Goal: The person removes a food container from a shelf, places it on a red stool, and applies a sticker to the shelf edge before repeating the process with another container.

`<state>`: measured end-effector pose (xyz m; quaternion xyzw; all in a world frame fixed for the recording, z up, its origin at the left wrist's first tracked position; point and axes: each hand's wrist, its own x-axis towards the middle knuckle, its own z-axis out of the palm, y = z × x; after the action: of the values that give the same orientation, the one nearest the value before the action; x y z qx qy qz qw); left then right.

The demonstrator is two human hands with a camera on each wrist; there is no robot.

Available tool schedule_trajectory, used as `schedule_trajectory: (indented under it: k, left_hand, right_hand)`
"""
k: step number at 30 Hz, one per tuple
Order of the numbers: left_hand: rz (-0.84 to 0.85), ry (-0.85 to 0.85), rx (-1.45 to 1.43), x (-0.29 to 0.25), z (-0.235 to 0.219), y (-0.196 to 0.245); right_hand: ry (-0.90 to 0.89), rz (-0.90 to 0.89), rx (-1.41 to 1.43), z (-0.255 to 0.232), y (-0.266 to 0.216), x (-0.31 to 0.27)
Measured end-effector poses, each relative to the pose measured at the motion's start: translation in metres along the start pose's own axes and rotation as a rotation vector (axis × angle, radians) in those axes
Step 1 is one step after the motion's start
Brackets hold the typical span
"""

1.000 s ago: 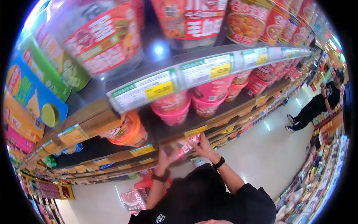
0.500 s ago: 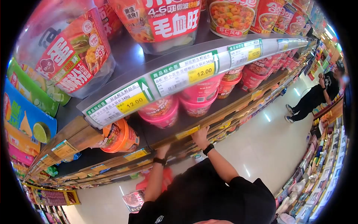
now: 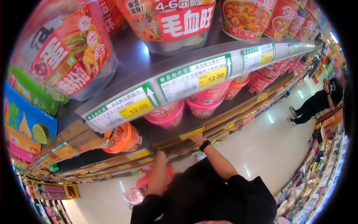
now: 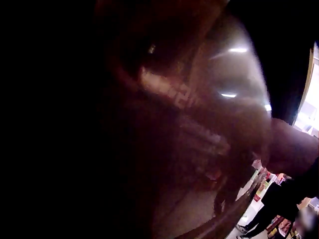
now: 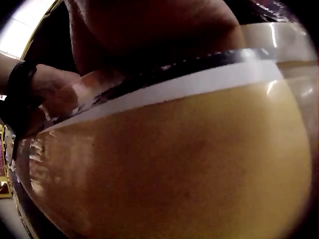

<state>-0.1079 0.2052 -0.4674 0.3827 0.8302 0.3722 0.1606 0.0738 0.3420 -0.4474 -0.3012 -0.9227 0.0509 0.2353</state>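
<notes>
Both hands reach in under the wooden shelf edge (image 3: 167,143) in the head view. My right hand (image 3: 197,138), just above a black wristband (image 3: 204,145), goes in below a yellow price label (image 3: 192,133), its fingers hidden. Farther left, my left hand (image 3: 160,154) is mostly covered by the same edge. In the dark left wrist view, a glossy dark surface (image 4: 214,94) with blurred pale lettering lies close. The shelf's label strip (image 5: 189,84) fills much of the right wrist view, below the right hand (image 5: 154,35). I cannot tell what the fingers hold.
Pink noodle tubs (image 3: 205,102) and an orange tub (image 3: 125,138) stand on the shelf above the hands. A protruding price rail (image 3: 197,76) hangs over them. Below lie a red object (image 3: 164,173) and a printed packet (image 3: 133,196). A person (image 3: 320,99) stands in the aisle.
A second ago both hands held a red-and-white packet before the shelves. The hands then went in under the shelf edge, and the packet is out of the head view.
</notes>
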Motion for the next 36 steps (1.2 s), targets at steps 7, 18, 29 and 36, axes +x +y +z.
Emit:
schedule_trajectory:
  k: [7,18,29,36]
  left_hand:
    - [-0.019,-0.018,0.072,-0.001,-0.011,-0.003]
    - [0.014,-0.145,-0.079,-0.038,-0.034,0.014]
    - [0.105,-0.137,-0.197,-0.048,-0.051,0.060]
    - [0.185,0.031,-0.075,-0.165,-0.142,0.068]
  right_hand:
    - [0.102,-0.007,0.127,-0.005,-0.004,0.004]
    - [-0.113,0.053,0.177,-0.028,-0.007,0.014]
    - [-0.312,0.112,0.113,-0.026,-0.005,0.014]
    - [0.053,-0.121,0.041,-0.017,-0.037,0.011]
